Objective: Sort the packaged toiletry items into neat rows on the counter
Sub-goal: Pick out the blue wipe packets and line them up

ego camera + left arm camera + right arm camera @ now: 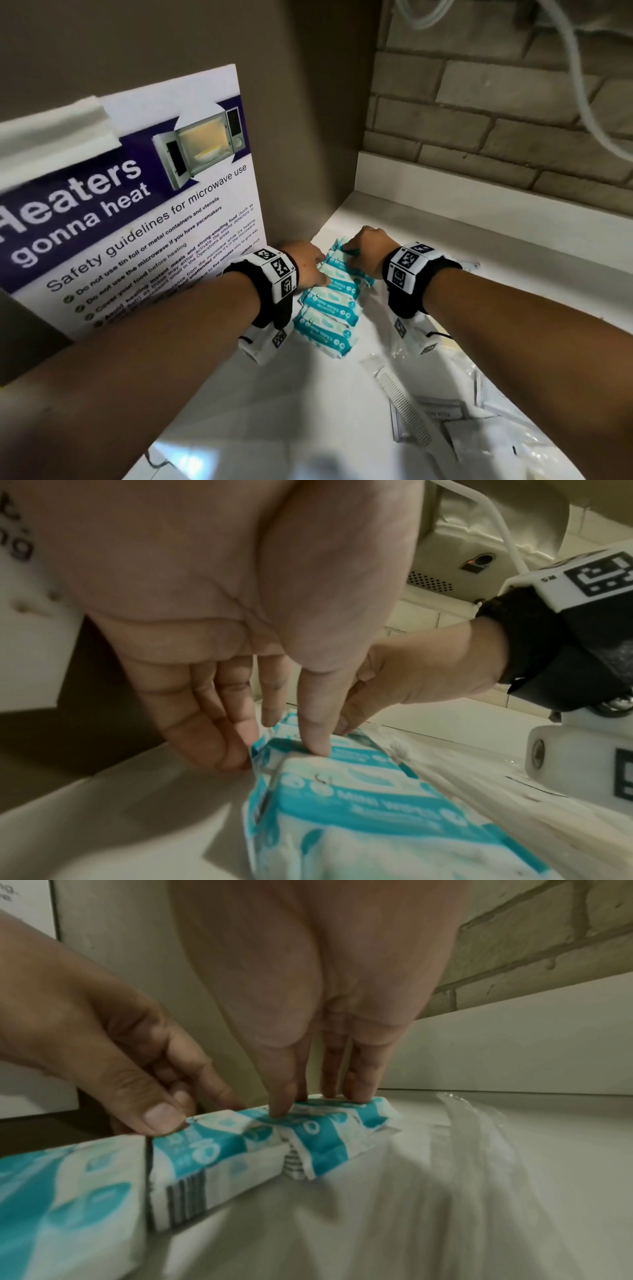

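Both hands, the left hand (308,262) and right hand (364,250), are pressing extended fingertips on the far wipe packs (337,270), squaring the row against the far-left corner of the surface (445,240).

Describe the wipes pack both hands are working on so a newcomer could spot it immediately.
On the white counter, a row of teal mini wipes packs runs beside the microwave safety poster. The target pack is the one farthest from the camera, the only one under the right hand.
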{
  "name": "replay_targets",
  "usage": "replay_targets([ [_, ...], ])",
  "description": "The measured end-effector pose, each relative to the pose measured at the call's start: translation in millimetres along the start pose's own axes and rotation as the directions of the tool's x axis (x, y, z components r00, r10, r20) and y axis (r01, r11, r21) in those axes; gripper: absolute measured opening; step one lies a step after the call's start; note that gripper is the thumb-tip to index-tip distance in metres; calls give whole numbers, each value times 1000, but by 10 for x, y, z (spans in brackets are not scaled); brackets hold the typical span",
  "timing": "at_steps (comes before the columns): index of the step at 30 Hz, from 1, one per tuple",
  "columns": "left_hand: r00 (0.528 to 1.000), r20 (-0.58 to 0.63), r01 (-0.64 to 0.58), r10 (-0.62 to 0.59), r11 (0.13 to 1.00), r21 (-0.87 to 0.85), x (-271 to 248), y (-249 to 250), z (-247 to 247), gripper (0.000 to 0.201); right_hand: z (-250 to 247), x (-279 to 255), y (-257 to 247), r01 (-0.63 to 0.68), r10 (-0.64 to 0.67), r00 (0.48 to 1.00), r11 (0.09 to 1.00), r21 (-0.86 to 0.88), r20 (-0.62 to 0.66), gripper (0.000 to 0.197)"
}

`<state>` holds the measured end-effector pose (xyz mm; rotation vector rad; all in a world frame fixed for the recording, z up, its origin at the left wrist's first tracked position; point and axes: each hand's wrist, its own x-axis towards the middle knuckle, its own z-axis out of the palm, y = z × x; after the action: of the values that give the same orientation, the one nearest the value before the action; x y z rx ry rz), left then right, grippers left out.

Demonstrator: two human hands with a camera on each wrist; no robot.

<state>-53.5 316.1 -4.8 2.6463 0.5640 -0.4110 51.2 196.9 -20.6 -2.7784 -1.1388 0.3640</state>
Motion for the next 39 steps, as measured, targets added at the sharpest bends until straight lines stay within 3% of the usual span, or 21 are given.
replay_targets([
  [11,999,-43,7,-7,1000,17,-16,-39,13,68,3,-109,-49,-21,22,1000,999,-24,19,42],
  [15,999,-40,-13,13,1000,4,-159,-70,26,65,-37,-291,-136,73,-73,997,997,7,-35,47],
  [20,1000,-15,-9,10,999,41,-401,-151,133,81,35,-488,-288,179,-181,982,983,43,50,29],
  [36,1000,18,11,-13,996,83,-551,-253,133,53,164,-522,-322,203,-203,979,979,33,8,36],
  [39,999,20,23,-24,999,48,-539,-269,130,58,161,-480,-335,193,-193,981,980,39,6,32],
])
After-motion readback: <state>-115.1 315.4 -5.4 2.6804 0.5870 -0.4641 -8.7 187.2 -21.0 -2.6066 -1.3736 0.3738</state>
